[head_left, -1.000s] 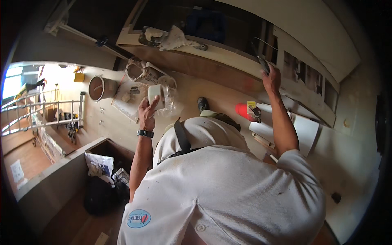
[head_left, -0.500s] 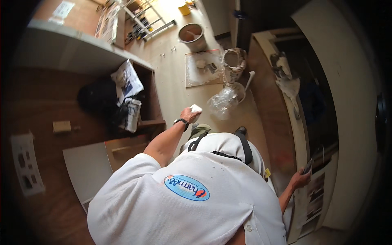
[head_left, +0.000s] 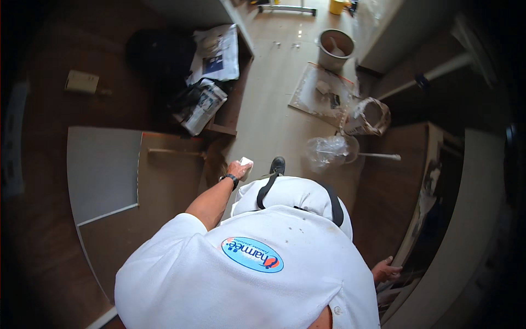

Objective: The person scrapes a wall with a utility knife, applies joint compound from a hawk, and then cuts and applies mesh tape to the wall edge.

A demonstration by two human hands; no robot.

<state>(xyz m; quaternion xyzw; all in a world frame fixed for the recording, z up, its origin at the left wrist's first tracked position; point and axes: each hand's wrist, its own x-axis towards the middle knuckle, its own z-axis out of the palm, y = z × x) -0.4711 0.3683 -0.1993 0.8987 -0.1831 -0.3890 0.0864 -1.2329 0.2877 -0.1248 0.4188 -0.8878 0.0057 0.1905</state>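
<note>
My left hand, with a dark watch at the wrist, is closed around a small white object, perhaps a folded cloth or a block; its kind is unclear. It hangs in front of my left side, above the floor near my shoe. Low on the right, my right hand has its fingers stretched out beside the edge of a wooden cabinet. Nothing shows in that hand, though its underside is hidden. A putty-smeared tool lies on the cabinet, partly in shadow.
On the floor stand a bucket, an opened bag, a smeared board and a plastic-wrapped container with a stick-like handle. To the left, papers and a wrapped bundle rest on a brown cabinet.
The view has turned to the right, shifting the room's things across it. The dark tool in my right hand no longer shows, and its fingers have spread. My left hand still holds the white object.
</note>
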